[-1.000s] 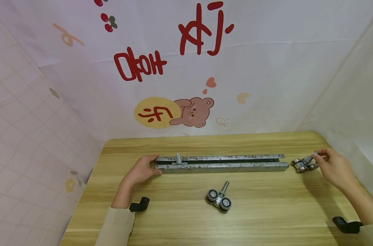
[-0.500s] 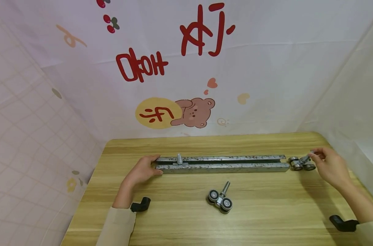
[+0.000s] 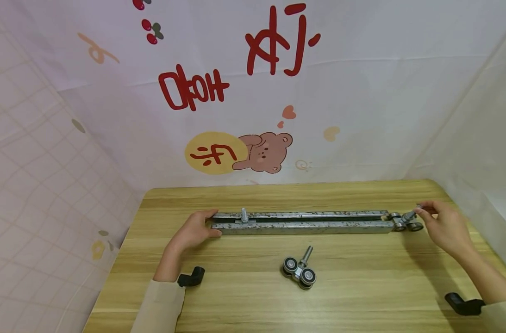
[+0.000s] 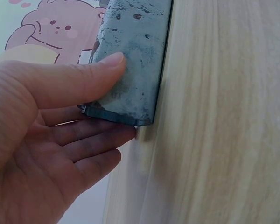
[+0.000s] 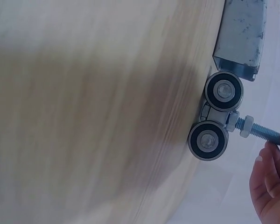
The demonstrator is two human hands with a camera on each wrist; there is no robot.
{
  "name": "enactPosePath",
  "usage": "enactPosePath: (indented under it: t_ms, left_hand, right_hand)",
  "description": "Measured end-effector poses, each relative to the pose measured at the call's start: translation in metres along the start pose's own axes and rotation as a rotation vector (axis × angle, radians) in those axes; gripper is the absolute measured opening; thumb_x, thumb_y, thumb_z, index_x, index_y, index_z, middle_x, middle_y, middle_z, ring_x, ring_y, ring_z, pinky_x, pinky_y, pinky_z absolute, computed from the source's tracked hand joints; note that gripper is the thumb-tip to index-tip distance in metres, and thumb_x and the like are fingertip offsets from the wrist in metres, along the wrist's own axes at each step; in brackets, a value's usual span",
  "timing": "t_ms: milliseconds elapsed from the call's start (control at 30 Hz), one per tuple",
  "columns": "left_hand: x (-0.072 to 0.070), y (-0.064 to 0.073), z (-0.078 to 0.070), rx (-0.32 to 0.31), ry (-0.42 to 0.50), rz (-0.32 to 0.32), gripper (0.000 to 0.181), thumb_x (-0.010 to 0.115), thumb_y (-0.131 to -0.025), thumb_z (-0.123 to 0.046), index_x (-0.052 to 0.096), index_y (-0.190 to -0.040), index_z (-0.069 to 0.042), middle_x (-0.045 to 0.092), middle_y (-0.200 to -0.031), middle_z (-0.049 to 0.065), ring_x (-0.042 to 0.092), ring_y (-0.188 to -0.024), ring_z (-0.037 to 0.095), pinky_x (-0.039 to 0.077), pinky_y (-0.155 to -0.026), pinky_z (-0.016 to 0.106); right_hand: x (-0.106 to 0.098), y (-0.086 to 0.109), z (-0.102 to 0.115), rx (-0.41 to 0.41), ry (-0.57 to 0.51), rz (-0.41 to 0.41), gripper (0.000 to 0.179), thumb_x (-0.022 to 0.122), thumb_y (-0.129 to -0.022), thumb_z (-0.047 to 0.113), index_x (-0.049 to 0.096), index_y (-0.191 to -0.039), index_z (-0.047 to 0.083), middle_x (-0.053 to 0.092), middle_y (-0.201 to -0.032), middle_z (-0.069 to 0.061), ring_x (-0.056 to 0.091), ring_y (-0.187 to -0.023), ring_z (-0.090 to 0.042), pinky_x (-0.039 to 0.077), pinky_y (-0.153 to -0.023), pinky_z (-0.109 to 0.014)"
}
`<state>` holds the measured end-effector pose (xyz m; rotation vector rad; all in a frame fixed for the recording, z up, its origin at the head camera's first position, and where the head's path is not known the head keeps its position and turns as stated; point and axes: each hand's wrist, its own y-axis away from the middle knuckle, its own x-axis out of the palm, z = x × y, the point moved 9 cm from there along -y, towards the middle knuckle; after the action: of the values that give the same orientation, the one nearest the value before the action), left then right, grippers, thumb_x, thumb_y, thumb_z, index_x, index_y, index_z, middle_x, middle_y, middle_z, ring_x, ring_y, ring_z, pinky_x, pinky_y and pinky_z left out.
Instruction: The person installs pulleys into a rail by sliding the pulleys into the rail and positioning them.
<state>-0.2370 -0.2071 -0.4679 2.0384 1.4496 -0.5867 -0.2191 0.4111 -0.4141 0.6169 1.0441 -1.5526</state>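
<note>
A metal C-channel track point(image 3: 311, 226), slot facing up, lies lengthwise across the wooden table. My left hand point(image 3: 194, 230) grips its left end, with the thumb point(image 4: 98, 77) on the near side wall. Near that end a threaded bolt point(image 3: 244, 214) stands up out of the slot. At the other end, my right hand point(image 3: 446, 227) pinches the bolt point(image 5: 266, 133) of a roller trolley point(image 3: 404, 223). In the right wrist view the trolley's leading wheel point(image 5: 224, 90) is right at the track's open end, and its rear wheel point(image 5: 207, 140) trails behind.
Another roller trolley point(image 3: 299, 272) lies on the table point(image 3: 361, 286) in front of the track, its bolt pointing up and away. A printed white cloth point(image 3: 361, 115) hangs behind the table. Black angled pieces point(image 3: 191, 276) sit by both wrists.
My right hand has brought its trolley leftward, from a gap off the track's right end to right at that end. My left hand keeps its grip on the track.
</note>
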Motion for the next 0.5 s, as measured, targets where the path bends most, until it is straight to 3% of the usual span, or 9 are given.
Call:
enactPosePath:
  t_ms: [233,500]
  left_hand:
    - [0.0000,-0.0005,-0.0002,-0.004,0.006,-0.003,0.075,0.081,-0.093,-0.009,0.044,-0.157,0.004,0.046,-0.159,0.023,0.040,-0.148,0.040,0.045,-0.110,0.054]
    - [0.0001,-0.0003,-0.0007,0.000,-0.002,-0.003,0.075,0.081,-0.092,-0.009,0.044,-0.156,0.004,0.047,-0.158,0.023,0.041,-0.147,0.041,0.046,-0.108,0.053]
  right_hand:
    - [0.0011,-0.0001,0.0016,-0.003,0.010,0.007,0.031,0.063,-0.107,0.016,0.065,-0.123,-0.011,0.068,-0.104,-0.031,0.054,-0.065,-0.005,0.040,-0.056,-0.028]
    - [0.0033,-0.0017,0.0057,-0.018,0.004,0.003,0.030,0.063,-0.107,0.015,0.065,-0.123,-0.011,0.069,-0.104,-0.030,0.052,-0.065,-0.004,0.039,-0.056,-0.027]
